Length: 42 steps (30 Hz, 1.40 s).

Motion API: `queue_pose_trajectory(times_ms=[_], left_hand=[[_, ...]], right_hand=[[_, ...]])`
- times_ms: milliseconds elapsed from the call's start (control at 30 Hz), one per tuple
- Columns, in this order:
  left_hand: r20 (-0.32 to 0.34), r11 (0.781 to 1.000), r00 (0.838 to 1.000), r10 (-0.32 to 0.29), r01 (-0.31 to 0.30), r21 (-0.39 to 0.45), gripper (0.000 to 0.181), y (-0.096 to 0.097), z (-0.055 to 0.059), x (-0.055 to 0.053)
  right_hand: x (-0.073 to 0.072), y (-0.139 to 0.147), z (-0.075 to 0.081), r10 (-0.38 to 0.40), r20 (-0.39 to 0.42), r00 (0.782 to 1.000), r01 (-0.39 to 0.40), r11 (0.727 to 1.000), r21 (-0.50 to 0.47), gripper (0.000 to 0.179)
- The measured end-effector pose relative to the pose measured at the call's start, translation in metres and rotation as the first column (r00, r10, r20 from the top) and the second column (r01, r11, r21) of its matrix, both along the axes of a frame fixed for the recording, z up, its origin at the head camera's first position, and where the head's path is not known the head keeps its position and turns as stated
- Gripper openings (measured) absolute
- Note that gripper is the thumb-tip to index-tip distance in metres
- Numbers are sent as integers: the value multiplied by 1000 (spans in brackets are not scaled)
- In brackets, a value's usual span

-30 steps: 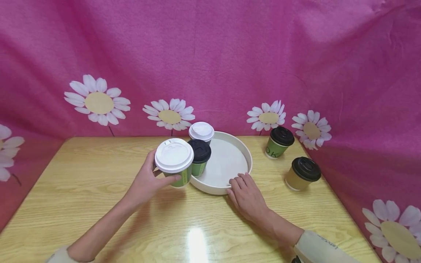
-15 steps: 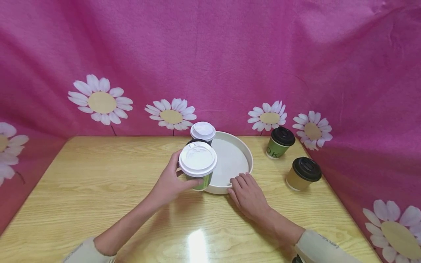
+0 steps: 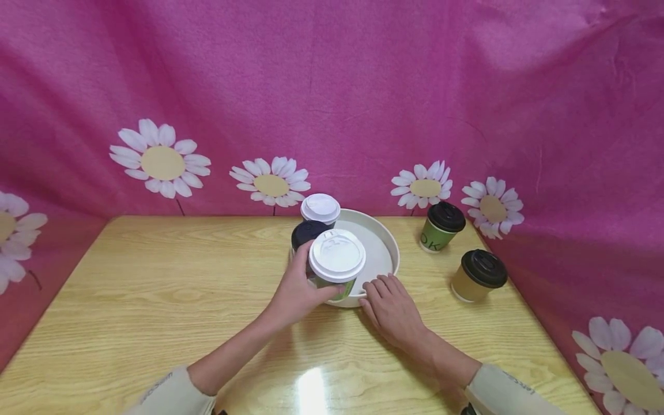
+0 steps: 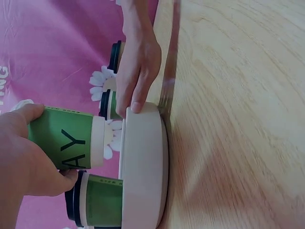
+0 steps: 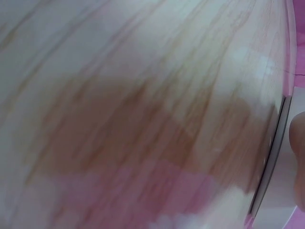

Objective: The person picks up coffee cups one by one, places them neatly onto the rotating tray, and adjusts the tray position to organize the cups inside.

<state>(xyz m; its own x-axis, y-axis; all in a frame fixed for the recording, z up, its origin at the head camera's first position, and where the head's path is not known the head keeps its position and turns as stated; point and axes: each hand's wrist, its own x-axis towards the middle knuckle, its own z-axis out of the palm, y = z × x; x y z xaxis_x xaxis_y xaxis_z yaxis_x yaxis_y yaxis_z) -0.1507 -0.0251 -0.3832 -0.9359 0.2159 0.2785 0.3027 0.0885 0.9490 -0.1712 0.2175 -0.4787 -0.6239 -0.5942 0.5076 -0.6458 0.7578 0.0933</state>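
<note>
My left hand grips a green paper coffee cup with a white lid. In the left wrist view the cup's base is above the rim of the round white tray. A green cup with a black lid stands in the tray, close beside my left thumb; another cup with a white lid is behind it. My right hand holds the tray's near rim, fingers over the edge and thumb outside. The right wrist view catches only part of that hand against the tray wall.
Off the tray's right side stand a green cup with a black lid and a tan cup with a black lid. A pink flowered cloth hangs behind the wooden table and along its sides.
My left hand has carried the white-lidded cup rightward, past the front of the black-lidded cup and over the tray. My right hand stays at the rim.
</note>
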Motion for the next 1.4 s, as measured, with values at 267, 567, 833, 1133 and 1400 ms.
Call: queue_pose_trajectory(times_ms=[267, 567, 833, 1133, 1400], left_hand=[[-10, 999, 1000, 13, -13, -41, 92, 13, -2, -1], [-5, 998, 1000, 22, -23, -53, 91, 25, -6, -3], [8, 997, 999, 48, -47, -67, 93, 32, -9, -5], [1, 997, 998, 58, -58, -53, 90, 39, -15, -7], [14, 993, 996, 85, -84, -81, 88, 42, -17, -11]], right_hand=[[0, 1, -1, 6, -8, 1000, -6, 1000, -6, 29], [0, 2, 0, -4, 4, 1000, 4, 1000, 16, 29], [-1, 1, -2, 14, -31, 999, -14, 1000, 9, 28], [-2, 2, 0, 35, -62, 998, -33, 999, 27, 33], [-3, 4, 2, 49, -27, 998, -47, 998, 51, 32]])
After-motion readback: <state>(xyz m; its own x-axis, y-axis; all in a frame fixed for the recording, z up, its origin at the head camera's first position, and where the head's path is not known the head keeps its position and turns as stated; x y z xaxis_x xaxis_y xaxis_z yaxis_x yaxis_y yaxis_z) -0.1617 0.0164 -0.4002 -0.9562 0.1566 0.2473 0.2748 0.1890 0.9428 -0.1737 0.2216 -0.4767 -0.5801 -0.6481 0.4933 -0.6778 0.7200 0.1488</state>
